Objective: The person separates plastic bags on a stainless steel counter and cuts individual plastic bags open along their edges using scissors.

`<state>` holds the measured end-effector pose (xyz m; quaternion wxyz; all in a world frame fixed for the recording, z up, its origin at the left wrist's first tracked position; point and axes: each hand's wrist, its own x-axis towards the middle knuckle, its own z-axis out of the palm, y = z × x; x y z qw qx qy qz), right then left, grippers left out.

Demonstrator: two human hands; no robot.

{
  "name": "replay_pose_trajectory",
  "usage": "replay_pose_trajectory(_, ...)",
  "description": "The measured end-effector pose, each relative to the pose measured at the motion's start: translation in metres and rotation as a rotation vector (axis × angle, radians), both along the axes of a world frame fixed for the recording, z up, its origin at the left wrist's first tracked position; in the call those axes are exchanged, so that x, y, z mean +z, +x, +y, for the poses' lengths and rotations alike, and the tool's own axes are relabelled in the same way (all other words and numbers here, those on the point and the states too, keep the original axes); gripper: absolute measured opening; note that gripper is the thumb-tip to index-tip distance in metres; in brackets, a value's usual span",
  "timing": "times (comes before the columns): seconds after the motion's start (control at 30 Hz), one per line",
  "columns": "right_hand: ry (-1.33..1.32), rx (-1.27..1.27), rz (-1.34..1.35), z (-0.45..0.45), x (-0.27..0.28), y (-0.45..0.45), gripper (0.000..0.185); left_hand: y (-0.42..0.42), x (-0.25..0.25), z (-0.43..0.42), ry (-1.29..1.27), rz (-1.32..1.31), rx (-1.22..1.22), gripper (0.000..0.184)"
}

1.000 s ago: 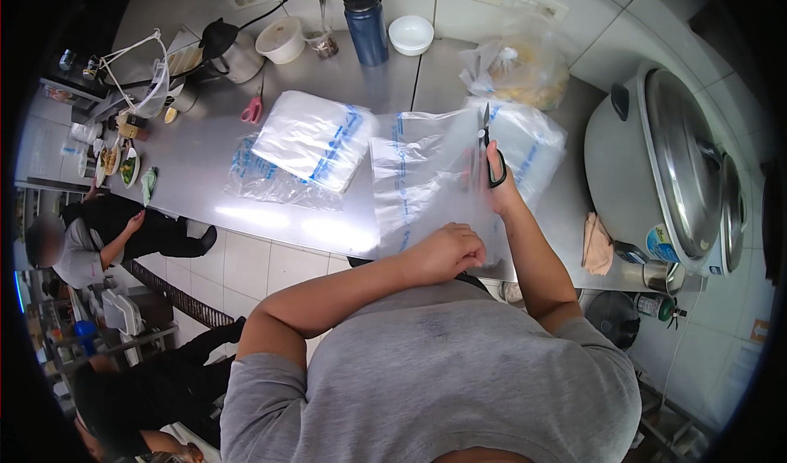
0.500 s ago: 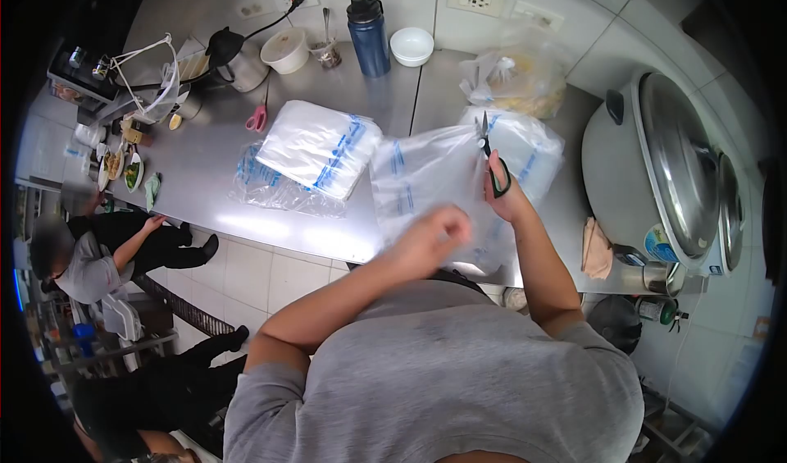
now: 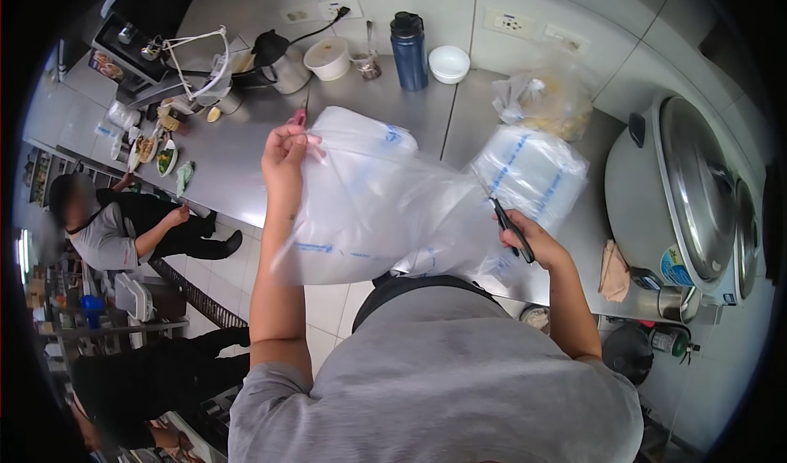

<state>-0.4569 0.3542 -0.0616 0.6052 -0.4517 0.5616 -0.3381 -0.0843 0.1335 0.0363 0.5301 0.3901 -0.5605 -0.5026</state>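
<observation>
Head view: steel desk (image 3: 238, 159) spans the workspace, big grey pot (image 3: 635, 196) with metal lid at its right end. Next down, main item: plastic sheet (image 3: 369, 205), clear with blue print, bag or flat film can't tell, stretched between both hands above the near part of the desk, overlapping the left stack, near edge hanging past the desk edge. Progress, judged from layout only: mid-way, one piece in hand and not laid flat. Right stack (image 3: 533, 172) of printed plastic lies on the desk just beyond the scissors; left stack (image 3: 361, 121) mostly covered by the sheet, only its far part showing. Right one looks thick, so plenty seems left if it is waiting; which pile is done and which isn't, can't tell. Whether any edge is cut can't be made out either, plastic bunched and hazy there. Tied bag (image 3: 548, 110) with yellowish contents sits beyond the right stack, not in use. Hands apart: left hand (image 3: 288, 146) pinched on the sheet's far-left corner; right hand (image 3: 529, 233) wrapped round black-handled scissors (image 3: 503, 218), whether it also grips plastic can't tell. Blades point far-left at the sheet's right end, contact unclear. Pink-handled scissors (image 3: 298, 117) just beyond left hand, partly hidden, idle.
</observation>
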Motion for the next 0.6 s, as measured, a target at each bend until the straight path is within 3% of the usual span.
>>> replay_pose_trajectory(0.13,0.027,-0.118,-0.82,-0.016,0.016,0.037,0.073,-0.002,0.034,0.055,-0.122,0.039,-0.074,0.008)
replay_pose_trajectory(0.17,0.034,-0.175,-0.824,-0.024,0.016,0.045,0.082,-0.006,0.04,0.072,-0.179,0.049,-0.12,0.008)
replay_pose_trajectory(0.23,0.011,-0.213,-0.854,-0.04,0.019,0.056,0.08,-0.014,0.05,0.108,-0.18,0.068,-0.303,0.008)
replay_pose_trajectory(0.37,-0.07,-0.244,-0.728,-0.084,0.016,0.063,0.074,-0.02,0.055,0.132,-0.214,-0.186,-0.641,0.009)
replay_pose_trajectory(0.47,-0.087,-0.271,-0.642,-0.116,0.021,0.068,0.072,-0.023,0.043,0.134,-0.135,-0.361,-0.773,0.007)
replay_pose_trajectory(0.57,-0.098,-0.44,-0.644,-0.151,0.016,0.073,0.07,-0.007,0.016,0.133,0.083,-0.259,-0.894,0.007)
replay_pose_trajectory(0.6,-0.109,-0.49,-0.522,-0.155,0.016,0.076,0.068,0.0,0.013,0.129,0.054,-0.317,-0.866,0.008)
